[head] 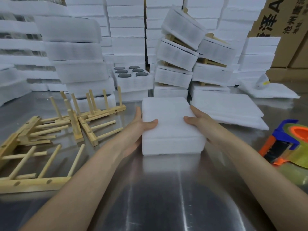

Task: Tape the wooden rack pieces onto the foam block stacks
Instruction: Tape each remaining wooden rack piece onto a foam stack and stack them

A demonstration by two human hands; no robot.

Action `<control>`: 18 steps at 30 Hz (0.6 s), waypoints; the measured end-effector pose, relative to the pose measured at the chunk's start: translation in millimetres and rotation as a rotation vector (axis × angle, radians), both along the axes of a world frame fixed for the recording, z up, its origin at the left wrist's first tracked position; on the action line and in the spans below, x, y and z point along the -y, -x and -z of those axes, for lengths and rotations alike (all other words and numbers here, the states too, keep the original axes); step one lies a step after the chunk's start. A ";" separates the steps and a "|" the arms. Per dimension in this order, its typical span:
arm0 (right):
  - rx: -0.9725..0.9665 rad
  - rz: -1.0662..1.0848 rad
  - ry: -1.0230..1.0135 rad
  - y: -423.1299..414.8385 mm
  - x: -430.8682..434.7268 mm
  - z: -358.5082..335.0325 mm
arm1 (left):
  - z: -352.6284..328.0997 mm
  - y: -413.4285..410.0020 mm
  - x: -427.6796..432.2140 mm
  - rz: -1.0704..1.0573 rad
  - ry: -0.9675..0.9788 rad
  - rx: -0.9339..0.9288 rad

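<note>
Nearest, the left hand (141,129) and right hand (199,121) clasped a foam block stack (171,125) from either side on the steel surface (158,189), thumbs lying on top. The step looked like squaring the stack; pressing evenly, edges flush, would give the tape a flat seat. The wooden rack pieces (66,124) lay scattered to the left, the tape dispenser (286,144) to the right, both within reach. Beyond stood finished foam bundles (180,52).

The foam stack (171,124) was white, the wooden rack pieces (50,130) pale tan, the surface (158,189) shiny grey, the tape dispenser (286,140) orange and blue.
</note>
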State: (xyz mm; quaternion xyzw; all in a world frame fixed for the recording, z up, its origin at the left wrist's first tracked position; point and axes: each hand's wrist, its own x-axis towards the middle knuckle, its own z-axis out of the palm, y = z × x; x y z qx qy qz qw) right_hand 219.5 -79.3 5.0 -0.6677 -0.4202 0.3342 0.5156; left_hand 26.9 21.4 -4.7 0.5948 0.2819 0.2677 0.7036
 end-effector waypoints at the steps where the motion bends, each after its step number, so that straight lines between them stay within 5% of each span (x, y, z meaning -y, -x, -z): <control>1: 0.020 -0.016 -0.008 0.1 1.2 -0.8 | -1.1 0.4 1.3 0.023 -0.036 -0.029; 10: 0.048 -0.013 0.012 4.1 8.8 -4.2 | -10.1 3.6 6.1 0.041 -0.196 -0.188; 13: 0.065 -0.014 0.021 5.7 10.1 -5.9 | -13.3 10.2 -2.0 -0.214 -0.334 -0.185; 16: 0.082 -0.014 0.018 7.8 11.1 -6.8 | -7.7 24.8 -17.5 -0.369 -0.947 -0.861; 18: 0.100 -0.017 0.020 8.1 11.4 -6.9 | -3.1 29.9 -17.9 -0.330 -1.048 -1.276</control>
